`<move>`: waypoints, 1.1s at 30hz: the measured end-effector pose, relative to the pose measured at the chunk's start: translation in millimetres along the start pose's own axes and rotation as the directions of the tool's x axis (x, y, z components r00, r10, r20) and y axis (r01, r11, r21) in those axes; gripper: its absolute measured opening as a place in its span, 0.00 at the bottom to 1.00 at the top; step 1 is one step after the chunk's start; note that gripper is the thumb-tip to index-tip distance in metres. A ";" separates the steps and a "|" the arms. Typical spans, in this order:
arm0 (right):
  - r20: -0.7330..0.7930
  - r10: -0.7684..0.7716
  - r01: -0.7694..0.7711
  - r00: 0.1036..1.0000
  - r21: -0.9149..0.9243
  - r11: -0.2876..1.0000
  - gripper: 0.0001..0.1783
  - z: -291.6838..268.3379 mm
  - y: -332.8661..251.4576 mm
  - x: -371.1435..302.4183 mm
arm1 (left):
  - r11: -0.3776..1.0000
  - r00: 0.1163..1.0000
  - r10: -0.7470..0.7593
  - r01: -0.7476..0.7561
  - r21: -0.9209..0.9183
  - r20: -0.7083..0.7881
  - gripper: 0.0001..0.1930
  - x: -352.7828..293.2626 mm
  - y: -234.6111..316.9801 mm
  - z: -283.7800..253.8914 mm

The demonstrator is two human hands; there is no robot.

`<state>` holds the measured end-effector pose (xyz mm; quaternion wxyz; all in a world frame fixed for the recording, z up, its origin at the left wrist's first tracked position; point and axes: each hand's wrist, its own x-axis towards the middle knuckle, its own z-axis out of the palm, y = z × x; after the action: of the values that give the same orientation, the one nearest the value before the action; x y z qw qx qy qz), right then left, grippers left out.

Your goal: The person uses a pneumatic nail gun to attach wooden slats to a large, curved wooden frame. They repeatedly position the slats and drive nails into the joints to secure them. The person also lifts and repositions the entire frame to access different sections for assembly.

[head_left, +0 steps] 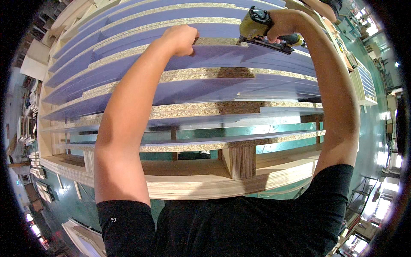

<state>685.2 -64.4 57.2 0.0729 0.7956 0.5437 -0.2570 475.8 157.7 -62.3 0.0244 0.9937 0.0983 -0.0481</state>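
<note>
My right hand [283, 24] is wrapped round the handle of a yellow-and-black nail gun [252, 25], and a hose fitting shows behind the grip. The gun's nose is down at the top edge of a particle board slat [217, 41]; whether it touches I cannot tell. To the left of it, my left hand [181, 38] is closed over the same slat, its fingers partly hidden behind the edge. Several such slats with blue-violet faces stand on edge, side by side, inside a wooden frame [184, 188].
The frame's near rail runs just in front of my body, with a plywood block [242, 163] between it and the nearest slat. Green floor [368, 141] shows around the frame. Another person's arm [322, 9] is at the far right. More slatted work [366, 81] stands on the right.
</note>
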 end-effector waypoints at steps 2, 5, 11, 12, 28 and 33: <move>0.013 -0.020 0.019 1.000 0.047 0.999 0.11 -0.8 4.9 -2.0 | 1.000 1.000 0.001 -0.001 -0.005 -0.003 0.19 0.8 3.6 -2.8; 0.003 -0.020 0.019 1.000 0.071 0.997 0.13 0.9 8.4 -0.2 | 1.000 1.000 0.000 0.000 -0.005 -0.029 0.19 0.3 2.4 -0.4; 0.008 -0.004 0.003 1.000 0.100 0.995 0.18 2.9 11.4 5.5 | 0.999 0.998 0.037 -0.036 0.018 -0.042 0.21 3.2 -5.4 7.0; 0.010 -0.022 0.021 1.000 0.104 0.994 0.19 4.3 15.5 8.7 | 0.999 0.997 0.048 -0.047 0.018 -0.060 0.22 3.7 -6.2 8.9; -0.054 0.279 -0.283 0.959 -0.107 0.953 0.26 -33.5 40.3 35.4 | 0.988 0.997 0.077 -0.080 -0.134 -0.022 0.27 27.2 10.1 -17.2; -0.058 0.055 -0.066 0.997 -0.221 0.973 0.09 -34.6 77.7 86.9 | 0.979 0.720 0.199 -0.114 0.169 -0.665 0.27 84.7 7.4 17.4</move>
<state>790.8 -9.8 31.8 0.1553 0.8051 0.5461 -0.1718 558.3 165.8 -87.8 -0.0670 0.9470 0.0131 0.3139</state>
